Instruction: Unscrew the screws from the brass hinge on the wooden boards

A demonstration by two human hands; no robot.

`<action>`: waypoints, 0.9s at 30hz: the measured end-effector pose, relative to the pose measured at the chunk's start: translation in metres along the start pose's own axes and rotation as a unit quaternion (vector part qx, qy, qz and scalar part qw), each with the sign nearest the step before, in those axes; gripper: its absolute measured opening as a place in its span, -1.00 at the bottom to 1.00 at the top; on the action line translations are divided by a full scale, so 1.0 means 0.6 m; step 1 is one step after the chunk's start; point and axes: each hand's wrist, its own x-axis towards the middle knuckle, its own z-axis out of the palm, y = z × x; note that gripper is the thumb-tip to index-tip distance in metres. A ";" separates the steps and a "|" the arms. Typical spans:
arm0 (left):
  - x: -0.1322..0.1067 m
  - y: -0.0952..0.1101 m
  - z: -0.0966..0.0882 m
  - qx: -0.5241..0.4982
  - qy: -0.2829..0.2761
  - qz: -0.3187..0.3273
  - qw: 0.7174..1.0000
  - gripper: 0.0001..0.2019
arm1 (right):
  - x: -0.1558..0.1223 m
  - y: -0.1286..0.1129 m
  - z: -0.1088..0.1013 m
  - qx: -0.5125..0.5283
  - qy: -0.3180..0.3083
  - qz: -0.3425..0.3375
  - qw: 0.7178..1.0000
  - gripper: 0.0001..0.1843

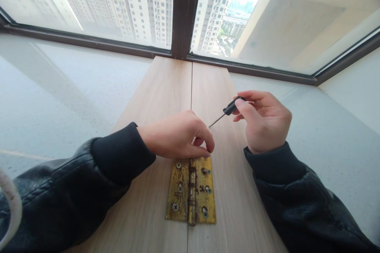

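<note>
A tarnished brass hinge [190,195] lies flat across the seam of two light wooden boards [178,91], with several screws in its leaves. My left hand [178,134] rests at the hinge's top edge, thumb and forefinger pinched together over its upper right corner; whether they hold a screw is hidden. My right hand [264,120] is raised a little to the right, fingers closed on a small screwdriver [227,111] with a black handle. Its thin shaft points down-left toward my left fingertips.
The boards run away from me to a dark window frame [181,16]. Pale grey sill surface [65,95] lies on both sides of the boards. High-rise buildings show through the glass. A white curved object [12,201] sits at the lower left edge.
</note>
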 end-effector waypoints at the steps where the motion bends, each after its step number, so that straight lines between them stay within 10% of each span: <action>1: 0.000 0.000 0.000 0.000 -0.002 -0.002 1.000 -0.86 | 0.000 0.000 0.000 0.001 0.002 0.003 1.000 -0.90; 27: 0.004 0.012 0.008 0.026 0.053 0.031 0.998 -0.84 | 0.002 0.005 0.003 0.016 -0.020 0.016 1.000 -0.90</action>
